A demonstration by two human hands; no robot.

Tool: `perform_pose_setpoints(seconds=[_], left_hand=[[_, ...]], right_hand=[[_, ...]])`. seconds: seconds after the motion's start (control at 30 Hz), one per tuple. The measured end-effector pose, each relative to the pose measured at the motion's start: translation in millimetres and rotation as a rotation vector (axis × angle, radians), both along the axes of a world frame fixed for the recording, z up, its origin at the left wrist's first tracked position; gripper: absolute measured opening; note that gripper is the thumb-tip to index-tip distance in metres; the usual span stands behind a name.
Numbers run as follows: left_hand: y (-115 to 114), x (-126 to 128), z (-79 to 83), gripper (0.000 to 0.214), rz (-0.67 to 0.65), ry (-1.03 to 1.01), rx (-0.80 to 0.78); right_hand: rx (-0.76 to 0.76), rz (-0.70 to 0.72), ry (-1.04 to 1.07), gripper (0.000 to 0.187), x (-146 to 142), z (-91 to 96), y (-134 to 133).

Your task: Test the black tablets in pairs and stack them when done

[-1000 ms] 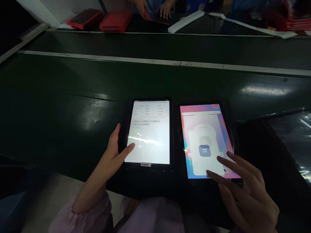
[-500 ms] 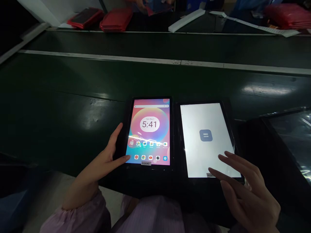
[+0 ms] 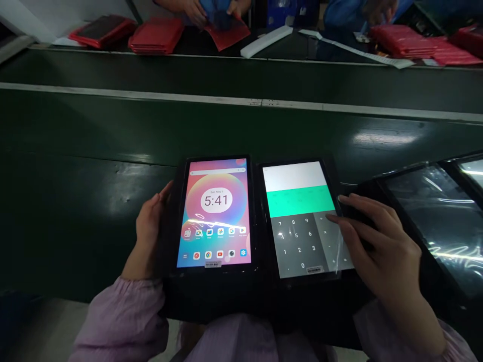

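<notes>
Two black-framed tablets lie side by side in front of me. The left tablet (image 3: 213, 213) shows a colourful home screen reading 5:41, with rows of app icons. The right tablet (image 3: 298, 221) shows a calculator with a green band above a grey keypad. My left hand (image 3: 149, 234) holds the left edge of the left tablet, fingers curled around its frame. My right hand (image 3: 373, 234) grips the right edge of the calculator tablet, with its fingertips over the screen's edge and hiding part of the keypad.
The tablets rest on a dark green conveyor belt (image 3: 241, 130). Further tablets under glossy film (image 3: 433, 221) lie at the right. Across the belt, a co-worker's hands (image 3: 196, 10) handle a red sleeve (image 3: 226, 32), beside red stacks (image 3: 155, 35) and a white foam strip (image 3: 264, 41).
The left tablet went from a text page to the home screen. The right tablet went from its home screen to a white screen, then the calculator. Both hands closed onto the tablets' edges.
</notes>
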State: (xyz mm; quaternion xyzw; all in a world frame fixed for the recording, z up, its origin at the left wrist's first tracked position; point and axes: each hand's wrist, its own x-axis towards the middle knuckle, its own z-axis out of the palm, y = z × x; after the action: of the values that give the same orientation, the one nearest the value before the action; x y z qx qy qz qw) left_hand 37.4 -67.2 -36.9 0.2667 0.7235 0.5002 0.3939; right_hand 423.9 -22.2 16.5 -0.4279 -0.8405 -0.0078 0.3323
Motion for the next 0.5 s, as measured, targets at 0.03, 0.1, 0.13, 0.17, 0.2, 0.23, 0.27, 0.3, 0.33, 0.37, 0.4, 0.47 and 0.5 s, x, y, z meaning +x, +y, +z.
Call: perform_pose_setpoints(seconds=[0.03,0.1,0.13,0.17,0.2,0.23,0.27,0.3,0.33,0.37,0.4,0.47,0.5], left_hand=[[10,3,-0.6,0.07,0.038,-0.026,0.024],[23,6,-1.3,0.066,0.102,-0.065,0.059],[28,7,-1.5,0.066,0.126,-0.074,0.073],[31,7,-1.8,0.067,0.147,-0.079,0.085],[33,7,-2.2,0.069,0.16,-0.083,0.095],[34,7,-2.8,0.07,0.167,-0.086,0.101],[35,6,-3.3,0.069,0.169,-0.086,0.106],[36,5,-3.9,0.067,0.171,-0.082,0.112],[37,3,-4.4,0.065,0.165,-0.076,0.116],[37,0,-4.7,0.063,0.153,-0.069,0.117],[35,-3,-4.8,0.061,0.134,-0.061,0.115],[29,-12,-4.2,0.056,0.079,-0.043,0.097],[24,-17,-3.9,0.052,0.05,-0.034,0.083]], right_hand=[[0.006,-0.002,-0.027,0.022,0,-1.2,8],[0.017,-0.001,-0.069,0.025,-2,-4.1,21],[0.019,0.002,-0.086,0.027,-4,-5.5,25],[0.025,0.004,-0.095,0.028,-5,-6.8,28],[0.03,0.005,-0.099,0.028,-7,-7.9,30],[0.034,0.003,-0.1,0.027,-8,-8.6,31],[0.037,-0.001,-0.098,0.027,-9,-9.1,31],[0.039,-0.003,-0.095,0.026,-10,-9.3,31],[0.041,-0.003,-0.093,0.026,-11,-9.3,30],[0.041,-0.002,-0.088,0.025,-11,-9.3,30],[0.039,-0.004,-0.081,0.024,-11,-9.2,29],[0.037,-0.002,-0.059,0.023,-12,-8.9,28],[0.036,-0.001,-0.046,0.022,-12,-8.7,28]])
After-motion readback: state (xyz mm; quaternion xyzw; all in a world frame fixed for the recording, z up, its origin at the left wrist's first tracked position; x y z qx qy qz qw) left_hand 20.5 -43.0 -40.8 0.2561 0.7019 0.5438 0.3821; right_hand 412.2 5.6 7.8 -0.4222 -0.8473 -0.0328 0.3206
